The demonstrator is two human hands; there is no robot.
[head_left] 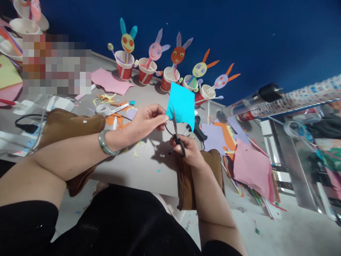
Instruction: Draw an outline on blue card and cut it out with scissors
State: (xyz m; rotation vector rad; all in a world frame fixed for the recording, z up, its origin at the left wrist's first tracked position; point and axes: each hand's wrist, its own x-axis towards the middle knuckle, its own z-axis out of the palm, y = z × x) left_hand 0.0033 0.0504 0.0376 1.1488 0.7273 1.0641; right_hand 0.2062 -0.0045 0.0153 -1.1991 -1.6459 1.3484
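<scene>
Between thumb and fingers, my left hand (153, 119) pinches the lower left corner of a bright blue sheet of paper (182, 103). My right hand (188, 151) is wrapped round the black handles of a pair of scissors (179, 143). The blades point up and overlap the sheet's lower left part, close to my left fingertips. Lines or cut edges run along the bottom of the sheet. Behind the paper, a black glue gun (199, 128) lies on the table, partly hidden.
Several paper cups (124, 65) with paper rabbit figures stand along the blue wall. Brown cushions (71, 124) lie under both forearms. Pink paper (252, 167) and purple paper (213, 137) lie at the right. A tall stack of cups (301, 94) leans in from the right. A roll of tape (103, 109) sits among scraps.
</scene>
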